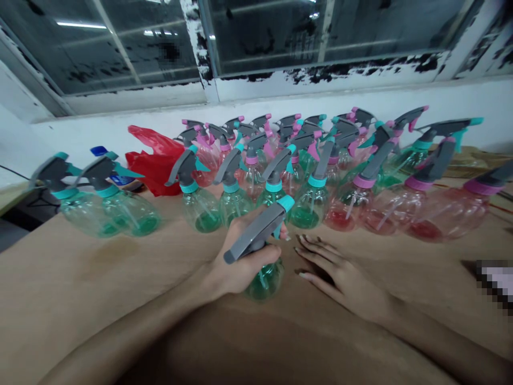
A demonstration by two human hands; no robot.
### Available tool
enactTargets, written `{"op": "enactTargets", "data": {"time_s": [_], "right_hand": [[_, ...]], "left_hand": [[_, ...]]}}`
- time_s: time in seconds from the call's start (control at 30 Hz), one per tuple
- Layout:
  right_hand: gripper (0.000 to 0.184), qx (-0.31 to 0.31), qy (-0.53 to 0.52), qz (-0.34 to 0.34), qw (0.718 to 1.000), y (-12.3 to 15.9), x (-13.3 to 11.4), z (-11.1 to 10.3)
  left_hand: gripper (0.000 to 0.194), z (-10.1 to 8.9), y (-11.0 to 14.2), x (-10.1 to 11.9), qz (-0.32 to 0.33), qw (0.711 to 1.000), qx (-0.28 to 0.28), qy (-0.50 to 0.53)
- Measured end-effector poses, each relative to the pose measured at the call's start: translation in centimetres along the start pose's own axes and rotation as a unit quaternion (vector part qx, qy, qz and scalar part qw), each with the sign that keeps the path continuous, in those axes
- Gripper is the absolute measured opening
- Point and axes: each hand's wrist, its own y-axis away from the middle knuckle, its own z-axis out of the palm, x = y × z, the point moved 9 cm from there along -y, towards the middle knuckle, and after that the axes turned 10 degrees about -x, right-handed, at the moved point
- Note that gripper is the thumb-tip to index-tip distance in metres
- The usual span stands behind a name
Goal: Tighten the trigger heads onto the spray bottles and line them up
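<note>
A green spray bottle (pixel 262 283) with a grey trigger head and a teal nozzle stands near the table's front edge. My left hand (pixel 240 256) is wrapped round its neck, just under the head. The nozzle points away and to the right. To the right of that bottle, my right hand (pixel 340 272) rests on the tabletop, fingers stretched out and holding nothing. Just behind the hands stand more spray bottles, among them a green one (pixel 306 211) with a teal collar and a red one (pixel 348 206) with a pink collar.
Several rows of spray bottles fill the back of the wooden table (pixel 120 289). Two green spray bottles (pixel 136 214) stand apart at the left, near a red plastic bag (pixel 154 166). A blurred pale object (pixel 499 278) lies at the right edge. Behind are a wall and windows.
</note>
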Motion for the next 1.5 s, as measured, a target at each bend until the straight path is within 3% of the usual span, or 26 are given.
{"op": "enactTargets", "data": {"time_s": [0.17,0.37,0.7,0.9,1.1,1.17,1.23,1.3,1.4,1.5], "right_hand": [[0.047,-0.004,0.005,0.001,1.0,0.0,-0.1,-0.1],[0.046,-0.005,0.003,0.001,1.0,-0.1,-0.2,-0.2],[0.046,-0.001,0.0,-0.001,1.0,-0.1,-0.2,-0.2],[0.046,-0.006,-0.001,0.001,1.0,-0.1,-0.2,-0.2],[0.047,-0.003,0.004,0.004,1.0,-0.1,-0.2,-0.2],[0.047,0.004,0.0,0.002,1.0,0.0,-0.2,-0.3],[0.047,0.01,-0.01,-0.002,1.0,0.0,-0.2,-0.4],[0.047,0.011,-0.017,-0.005,1.0,0.1,-0.2,-0.4],[0.047,0.003,-0.017,-0.003,1.0,0.1,-0.1,-0.3],[0.045,0.007,-0.019,-0.002,1.0,0.2,0.0,-0.3]], "left_hand": [[0.021,-0.1,-0.2,0.2,0.027,0.999,0.001,-0.023],[0.006,-0.1,0.0,0.0,0.029,0.999,0.03,-0.022],[0.029,-0.1,0.1,0.7,0.06,0.996,0.036,-0.049],[0.009,-0.3,0.2,0.8,0.063,0.996,0.049,-0.049],[0.006,-0.3,0.2,0.1,0.028,0.99,0.08,-0.109],[0.016,-0.4,0.4,-0.1,0.018,0.989,0.099,-0.113],[0.039,-0.4,0.8,-0.3,0.017,0.99,0.112,-0.078],[0.052,-0.1,1.4,-0.7,-0.001,0.993,0.1,-0.065],[0.029,0.0,2.8,-1.0,-0.031,0.993,0.068,-0.089],[0.011,-1.1,4.8,-1.0,-0.022,0.996,0.059,-0.065]]}}
